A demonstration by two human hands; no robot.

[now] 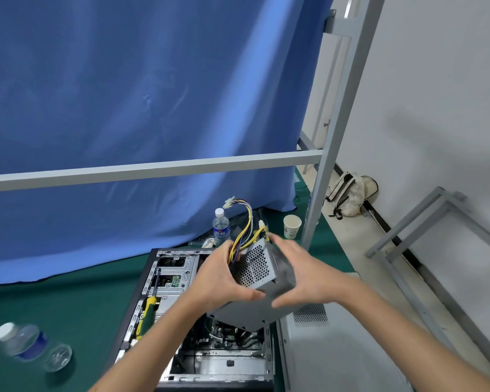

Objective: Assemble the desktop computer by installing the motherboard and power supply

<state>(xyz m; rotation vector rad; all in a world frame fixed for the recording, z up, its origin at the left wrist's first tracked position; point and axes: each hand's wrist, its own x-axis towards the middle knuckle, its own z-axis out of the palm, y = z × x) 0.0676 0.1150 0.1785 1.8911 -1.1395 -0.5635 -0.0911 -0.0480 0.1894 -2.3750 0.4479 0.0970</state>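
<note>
- Head view looks down on a green table (54, 301) with a blue curtain (125, 108) hanging behind it and a grey metal rail (153, 168) crossing in front of the curtain.
- An open computer case (210, 360) lies flat on the table, its bare metal interior facing up; circuit parts and dark wires show in the part nearest the camera.
- A screwdriver (147, 309) with a yellow and green handle rests inside the case along its left edge, shaft pointing away from the camera.
- A grey side panel (337, 349) with a perforated patch lies just beside the case on the right.
- A water bottle (220, 227) stands upright beyond the case; a paper cup (292, 226) stands to its right, near a grey upright post (323, 179).
- A second bottle (26, 343) lies on its side at the table's left, blurred.
- A pale backpack (351, 198) sits on the floor by the white wall.
- The power supply (262, 278) is held in the air above the middle of the case, not touching it.
- It is tilted: its perforated face turns up and towards the camera, and its long axis slopes from upper far to lower near.
- Its cable bundle (245, 222) of yellow and other coloured wires rises from the far end, arching toward the bottle, with pale connectors at the tips.
- The left hand (224, 275) grips the box's left side, fingers curled round the far end by the wires, thumb under the near corner.
- The right hand (303, 273) holds the right side, fingers spread along it and thumb at the lower edge.
</note>
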